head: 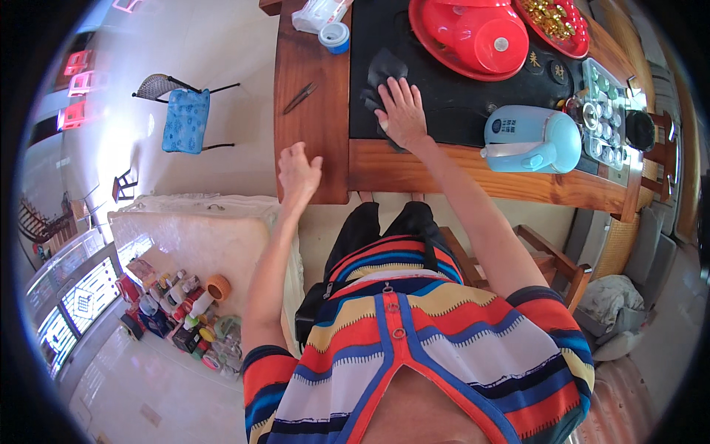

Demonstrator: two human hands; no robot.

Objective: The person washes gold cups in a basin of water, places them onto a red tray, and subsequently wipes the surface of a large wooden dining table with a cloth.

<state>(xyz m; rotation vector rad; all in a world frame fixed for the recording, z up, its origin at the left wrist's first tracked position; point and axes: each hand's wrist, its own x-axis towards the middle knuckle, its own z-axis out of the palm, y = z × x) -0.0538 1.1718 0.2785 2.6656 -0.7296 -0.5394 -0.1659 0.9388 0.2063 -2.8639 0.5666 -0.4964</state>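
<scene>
My right hand [403, 111] lies spread, palm down, on the black panel [444, 111] set into the wooden table [388, 166]. Its fingers touch a thin dark piece [388, 65], perhaps cloth or film, which also shows beside and below the hand. Over the table's left front corner is my left hand [300, 171], fingers loosely bent, with nothing seen in it; whether it touches the wood I cannot tell. A pair of dark tweezers or small snips [300, 98] rests on the wood beyond it. Farther back stand a blue and white container [334, 38] and a white plastic packet [319, 14].
Right of my right hand stands a light blue electric kettle [532, 139], beside a clear rack of small cups [604, 116]. Red trays [471, 69] hold red dishes and gold-wrapped pieces [549, 19]. A white cabinet [188, 222] is at lower left, a cushioned chair [187, 121] beyond the table.
</scene>
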